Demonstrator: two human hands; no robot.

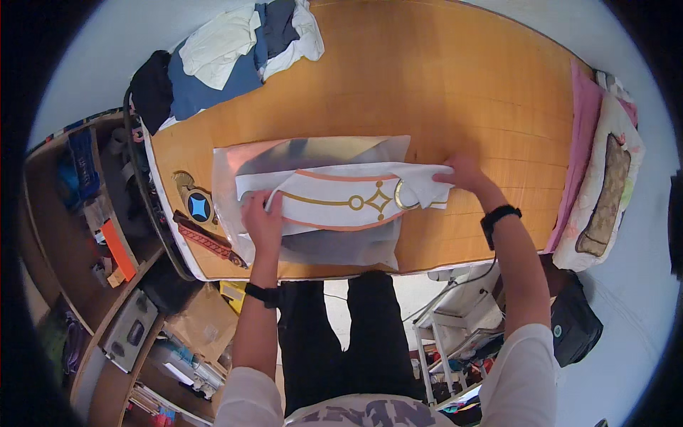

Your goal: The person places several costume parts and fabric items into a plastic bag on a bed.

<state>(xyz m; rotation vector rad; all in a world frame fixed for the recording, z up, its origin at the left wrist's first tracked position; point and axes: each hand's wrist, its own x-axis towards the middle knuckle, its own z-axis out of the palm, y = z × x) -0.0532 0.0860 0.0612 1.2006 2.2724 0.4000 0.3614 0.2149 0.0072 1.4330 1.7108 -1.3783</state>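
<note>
A long folded piece of white cloth [325,188] lies across a translucent plastic bag [344,250] on the wooden-slatted bed mat. Gold lines, a ring and a four-pointed star run along the cloth, with orange bands on its long sides. My left hand [261,220] holds a raised edge at the cloth's left end. At the opposite end, my right hand [465,172] pinches a bunched corner, and part of the cloth folds over a gold ring shape there. The fingertips of both hands are partly hidden.
Left of the bag lie a gold ornament with a blue star [199,206] and a reddish-brown strap-like piece [208,243]. Piled clothes [216,48] sit at the far left. A pillow [603,187] rests at the right edge. Open shelves [80,213] stand on the left.
</note>
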